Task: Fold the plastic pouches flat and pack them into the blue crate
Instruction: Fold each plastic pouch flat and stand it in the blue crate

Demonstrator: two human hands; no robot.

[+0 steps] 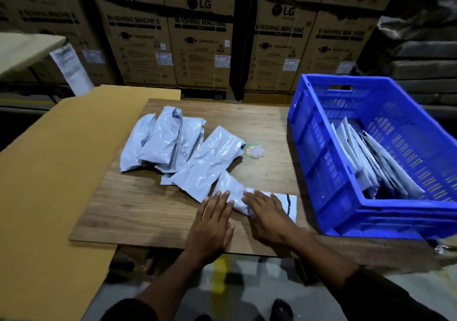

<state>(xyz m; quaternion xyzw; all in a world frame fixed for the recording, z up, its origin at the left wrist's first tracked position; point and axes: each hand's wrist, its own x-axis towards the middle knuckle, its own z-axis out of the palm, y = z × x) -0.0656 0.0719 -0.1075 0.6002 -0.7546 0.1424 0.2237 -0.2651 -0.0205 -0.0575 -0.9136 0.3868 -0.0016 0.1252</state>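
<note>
Pouch [233,194] lay on the bench [148,209] beside the crate [321,172]; both hands, left [212,224] and right [269,218], pressed it with straight fingers [222,197]. Film looked light, soft, slippery; best held at its edges.

Pouches [183,145]: pale grey-blue, glossy, plain; the nearest one [259,203] white at its end with a thin black line across. Crate [329,172]: bright blue, walls patterned with rows of narrow slots. Board [138,209]: brown with a wood-grain pattern. Cardboard sheet [54,162]: plain tan. Stacked boxes [197,38]: brown with black print and white labels. Small round lid [251,149]: green rim, yellow and red centre.
</note>
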